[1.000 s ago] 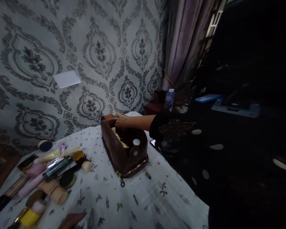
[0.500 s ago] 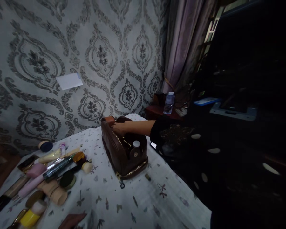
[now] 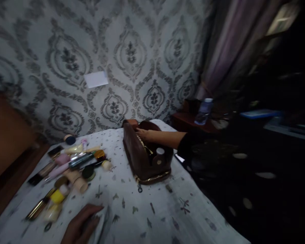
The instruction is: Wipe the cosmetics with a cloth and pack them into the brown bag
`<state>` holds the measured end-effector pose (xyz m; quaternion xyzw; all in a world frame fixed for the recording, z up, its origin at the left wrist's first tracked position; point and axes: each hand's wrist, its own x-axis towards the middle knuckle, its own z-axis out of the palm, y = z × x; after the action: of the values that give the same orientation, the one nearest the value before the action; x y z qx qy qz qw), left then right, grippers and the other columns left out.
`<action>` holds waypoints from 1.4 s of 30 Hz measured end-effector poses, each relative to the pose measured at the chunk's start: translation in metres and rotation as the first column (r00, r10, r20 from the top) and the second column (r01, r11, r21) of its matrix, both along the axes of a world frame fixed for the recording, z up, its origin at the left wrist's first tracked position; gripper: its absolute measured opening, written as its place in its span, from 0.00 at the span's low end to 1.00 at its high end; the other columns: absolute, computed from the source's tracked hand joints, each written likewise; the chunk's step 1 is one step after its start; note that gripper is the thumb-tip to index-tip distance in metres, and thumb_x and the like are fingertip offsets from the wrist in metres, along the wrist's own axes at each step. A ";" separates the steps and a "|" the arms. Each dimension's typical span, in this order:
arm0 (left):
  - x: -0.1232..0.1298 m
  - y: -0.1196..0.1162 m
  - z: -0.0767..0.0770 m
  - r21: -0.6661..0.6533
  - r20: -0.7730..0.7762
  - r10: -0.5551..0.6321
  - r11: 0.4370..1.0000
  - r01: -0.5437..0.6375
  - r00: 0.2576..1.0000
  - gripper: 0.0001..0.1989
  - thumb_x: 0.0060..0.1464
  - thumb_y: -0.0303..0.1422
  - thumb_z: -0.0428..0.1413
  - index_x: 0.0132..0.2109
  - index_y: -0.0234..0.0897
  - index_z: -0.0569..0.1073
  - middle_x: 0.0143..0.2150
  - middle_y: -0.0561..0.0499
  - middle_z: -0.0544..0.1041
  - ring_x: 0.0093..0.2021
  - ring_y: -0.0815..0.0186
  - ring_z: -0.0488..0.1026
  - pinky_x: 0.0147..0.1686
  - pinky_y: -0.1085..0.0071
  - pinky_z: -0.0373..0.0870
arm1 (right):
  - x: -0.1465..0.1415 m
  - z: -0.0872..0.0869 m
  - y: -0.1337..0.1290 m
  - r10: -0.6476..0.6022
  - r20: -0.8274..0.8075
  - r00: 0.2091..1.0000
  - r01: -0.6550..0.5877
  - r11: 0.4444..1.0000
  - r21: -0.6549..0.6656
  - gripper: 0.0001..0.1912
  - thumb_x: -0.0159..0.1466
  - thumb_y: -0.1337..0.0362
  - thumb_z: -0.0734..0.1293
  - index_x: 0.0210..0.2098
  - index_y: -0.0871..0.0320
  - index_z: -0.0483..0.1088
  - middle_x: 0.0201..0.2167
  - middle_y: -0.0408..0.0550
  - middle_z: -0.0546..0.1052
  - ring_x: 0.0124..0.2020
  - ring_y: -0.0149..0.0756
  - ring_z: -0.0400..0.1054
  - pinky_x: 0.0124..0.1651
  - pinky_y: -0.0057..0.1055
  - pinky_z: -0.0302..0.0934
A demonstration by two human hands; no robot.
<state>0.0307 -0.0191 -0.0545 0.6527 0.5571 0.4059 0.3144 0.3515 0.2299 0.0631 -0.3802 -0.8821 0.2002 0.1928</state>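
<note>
From the right, my right hand (image 3: 143,134) reaches into the open brown zip bag (image 3: 134,156); its fingertips are hidden inside, and what they touch does not show. A white round cap (image 3: 160,151) shows in the near end of the bag. At the bottom edge, my left hand (image 3: 82,222) is closed on a whitish, thin, folded item (image 3: 100,223). To its upper left lie a dark green tube (image 3: 81,160), a beige tube (image 3: 76,180), a yellow-banded container (image 3: 57,196) and other makeup items.
The white patterned cloth (image 3: 132,220) covers the table. A phone (image 3: 179,158) lies at its right edge. Beyond stands a clear bottle (image 3: 203,112) on a reddish-brown surface (image 3: 180,119). A brown wooden panel (image 3: 7,135) is at the left, and white paper (image 3: 96,79) is on the wall.
The view has swung left, so the bag and makeup appear farther right. More of my left hand and its whitish item now shows. My right hand remains in the bag.
</note>
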 end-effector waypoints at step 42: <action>-0.243 0.296 0.064 -0.125 -0.508 0.330 0.885 -0.448 0.795 0.18 0.62 0.38 0.56 0.55 0.35 0.70 0.54 0.44 0.73 0.49 0.58 0.74 0.47 0.56 0.75 | -0.163 -0.112 -0.170 0.233 -0.214 0.949 -0.213 0.970 0.113 0.09 0.65 0.75 0.58 0.30 0.57 0.62 0.31 0.47 0.72 0.35 0.37 0.66 0.39 0.34 0.63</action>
<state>-0.2127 0.2768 0.0092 0.5592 0.7842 0.2204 0.1542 0.1883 0.0601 -0.0485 -0.2438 -0.8998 0.2233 0.2845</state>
